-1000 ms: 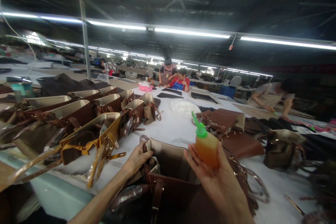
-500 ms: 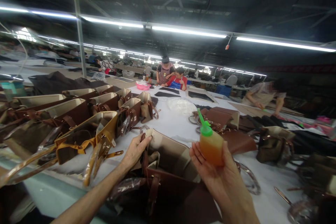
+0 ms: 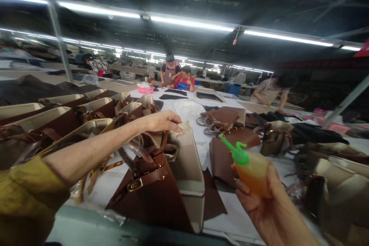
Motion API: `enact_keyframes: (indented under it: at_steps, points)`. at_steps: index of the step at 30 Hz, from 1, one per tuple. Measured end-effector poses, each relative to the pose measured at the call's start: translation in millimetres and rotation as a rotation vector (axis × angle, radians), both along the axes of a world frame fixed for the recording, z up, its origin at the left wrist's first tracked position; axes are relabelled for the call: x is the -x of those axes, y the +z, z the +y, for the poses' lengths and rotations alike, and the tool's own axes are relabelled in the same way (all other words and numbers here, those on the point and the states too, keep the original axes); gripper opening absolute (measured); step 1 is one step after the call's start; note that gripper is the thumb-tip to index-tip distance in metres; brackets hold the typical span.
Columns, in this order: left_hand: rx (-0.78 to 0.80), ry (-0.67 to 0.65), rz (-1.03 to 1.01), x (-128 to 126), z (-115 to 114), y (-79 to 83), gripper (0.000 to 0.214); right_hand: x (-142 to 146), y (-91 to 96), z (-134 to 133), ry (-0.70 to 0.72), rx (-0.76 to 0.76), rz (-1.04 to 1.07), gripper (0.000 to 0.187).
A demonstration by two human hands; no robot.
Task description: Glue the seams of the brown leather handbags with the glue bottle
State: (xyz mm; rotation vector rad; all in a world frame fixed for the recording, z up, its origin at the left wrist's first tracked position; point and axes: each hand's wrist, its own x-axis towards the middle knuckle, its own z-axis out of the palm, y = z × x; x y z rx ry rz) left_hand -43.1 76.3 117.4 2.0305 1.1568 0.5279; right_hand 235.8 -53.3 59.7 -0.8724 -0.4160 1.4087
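Observation:
A brown handbag with a beige lining stands open-topped in front of me, turned at an angle, its strap and gold-coloured buckle showing. My left hand reaches over it, thumb and fingers closed on the far top edge of the bag. In my right hand is a squeeze bottle of amber liquid with a green cap and spout. The bottle leans left, its spout to the right of the bag and apart from it. Part of my right hand's grip is hidden behind the bottle.
Several brown handbags and a mustard-trimmed one crowd the left. More brown bags lie behind the bottle, others at the right. Across the white table are a pink basin, dark flat pieces and co-workers.
The handbag has been turned, bringing its buckled front and long opening into view. My left hand has moved right and up along with it. The bottle has shifted right and tipped further left.

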Motion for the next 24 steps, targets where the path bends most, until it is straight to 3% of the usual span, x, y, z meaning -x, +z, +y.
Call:
enact_keyframes:
  at_steps: [3, 7, 11, 16, 24]
  points:
    - [0.087, -0.260, 0.142, -17, 6, -5.6, 0.021, -21, -15.2, -9, -0.064, 0.024, -0.154, 0.058]
    - [0.207, -0.431, 0.227, -42, 11, -20.9, 0.018, -39, -32.1, -18, -0.091, -0.025, -0.414, 0.060]
    - [0.289, -0.450, 0.286, -62, 14, -32.0, 0.015, -48, -41.0, -24, -0.182, -0.153, -0.682, 0.061]
    - [0.421, -0.509, 0.319, -73, 15, -39.2, 0.012, -50, -41.9, -22, -0.257, -0.145, -1.013, 0.062]
    - [0.433, -0.425, 0.363, -77, 14, -46.2, 0.014, -49, -42.5, -16, -0.231, -0.215, -1.183, 0.061]
